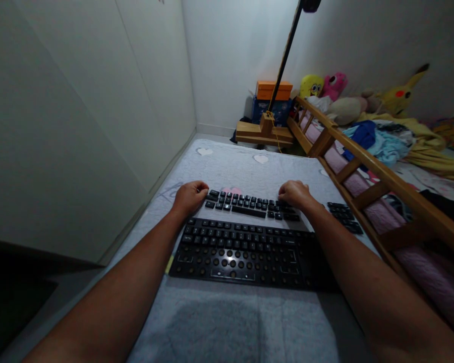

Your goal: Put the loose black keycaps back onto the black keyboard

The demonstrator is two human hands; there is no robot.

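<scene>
A black keyboard [230, 256] lies on the cloth-covered surface. Its upper rows carry keycaps, while round mounts show bare in the lower rows. Loose black keycaps [248, 212] are laid out in rows just beyond it, a long spacebar among them. At the left end of these rows is my left hand [190, 197], its fingers pressed together; whatever they pinch is too small to make out. My right hand [295, 194] is curled closed over the right end of the rows, fingertips down at the keycaps. What it holds, if anything, is hidden. My right forearm covers the keyboard's right part.
More loose keycaps [344, 218] lie at the right, beside a wooden bed rail [378, 171]. Past the far edge stand a wooden stand base [265, 132] with a dark pole and an orange box [274, 90]. A pale cabinet [109, 101] borders the left.
</scene>
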